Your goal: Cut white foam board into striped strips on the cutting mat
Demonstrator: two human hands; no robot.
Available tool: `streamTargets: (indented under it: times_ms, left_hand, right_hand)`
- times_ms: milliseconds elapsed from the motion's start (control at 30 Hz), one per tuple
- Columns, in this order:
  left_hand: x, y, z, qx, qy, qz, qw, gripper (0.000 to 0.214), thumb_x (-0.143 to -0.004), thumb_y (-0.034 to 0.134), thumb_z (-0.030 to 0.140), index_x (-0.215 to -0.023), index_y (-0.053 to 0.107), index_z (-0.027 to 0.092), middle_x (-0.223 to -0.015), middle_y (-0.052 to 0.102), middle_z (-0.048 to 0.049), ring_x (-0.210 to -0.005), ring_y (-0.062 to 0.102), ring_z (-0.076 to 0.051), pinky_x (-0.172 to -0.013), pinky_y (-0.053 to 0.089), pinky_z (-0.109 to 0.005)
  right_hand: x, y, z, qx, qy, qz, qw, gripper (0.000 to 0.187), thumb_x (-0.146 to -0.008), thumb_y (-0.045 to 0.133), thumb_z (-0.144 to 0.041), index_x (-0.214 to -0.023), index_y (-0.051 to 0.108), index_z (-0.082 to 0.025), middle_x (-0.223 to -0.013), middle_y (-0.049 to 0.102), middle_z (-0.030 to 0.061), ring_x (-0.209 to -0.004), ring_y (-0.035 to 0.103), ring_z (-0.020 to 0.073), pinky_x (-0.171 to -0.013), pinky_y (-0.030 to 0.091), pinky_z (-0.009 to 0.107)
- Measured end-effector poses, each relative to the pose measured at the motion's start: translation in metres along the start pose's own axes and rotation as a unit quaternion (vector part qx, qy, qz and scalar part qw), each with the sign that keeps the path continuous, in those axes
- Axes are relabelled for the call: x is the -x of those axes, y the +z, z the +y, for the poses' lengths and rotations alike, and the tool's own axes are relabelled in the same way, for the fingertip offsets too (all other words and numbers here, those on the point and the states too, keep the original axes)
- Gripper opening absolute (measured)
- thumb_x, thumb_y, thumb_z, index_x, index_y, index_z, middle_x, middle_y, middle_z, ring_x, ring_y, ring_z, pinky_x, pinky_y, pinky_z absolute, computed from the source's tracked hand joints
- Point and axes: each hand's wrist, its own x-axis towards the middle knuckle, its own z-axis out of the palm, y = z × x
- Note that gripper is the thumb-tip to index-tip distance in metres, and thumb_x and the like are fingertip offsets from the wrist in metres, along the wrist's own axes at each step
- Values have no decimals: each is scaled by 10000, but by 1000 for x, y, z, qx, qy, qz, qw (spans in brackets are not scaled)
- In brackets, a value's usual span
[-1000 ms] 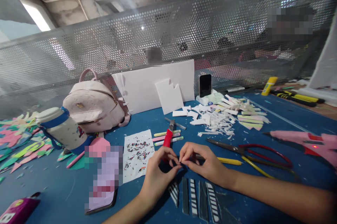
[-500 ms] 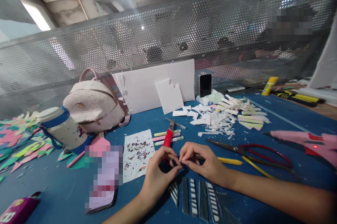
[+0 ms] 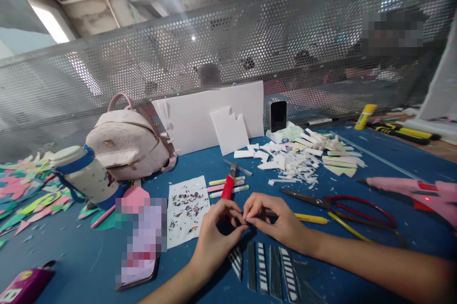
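My left hand (image 3: pixel 220 233) and my right hand (image 3: pixel 274 220) meet at the fingertips over the blue table. Both are pinched closed, and whatever lies between the fingers is too small to make out. Just behind my left hand lies a red-handled knife (image 3: pixel 228 188), its blade pointing away. A yellow pen-like tool (image 3: pixel 312 219) passes under my right hand. Below my hands lie several dark strips, some plain and some with white stripes (image 3: pixel 288 273). Right of my right hand rest large scissors with red handles (image 3: pixel 360 206).
A sheet with dark crumbs (image 3: pixel 187 209) and a phone (image 3: pixel 143 242) lie left. Behind stand a bottle (image 3: pixel 85 175), a pink backpack (image 3: pixel 124 142) and white boards (image 3: pixel 200 118). White scraps (image 3: pixel 293 161) spread at back right; a pink glue gun (image 3: pixel 417 190) lies right.
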Motion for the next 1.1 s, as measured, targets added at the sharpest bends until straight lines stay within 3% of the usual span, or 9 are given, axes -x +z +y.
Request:
streamTargets:
  times_ms: [1100]
  left_hand:
    - [0, 0, -1, 5, -1, -8, 1000, 224, -757, 682, 93, -933, 598, 203, -802, 685, 11, -710, 591, -129, -711, 456, -245]
  right_hand:
    - [1, 1, 1, -3, -2, 0, 1000, 72, -917, 619, -209, -850, 605, -186, -906, 667, 43, -698, 582, 116, -567, 405, 227]
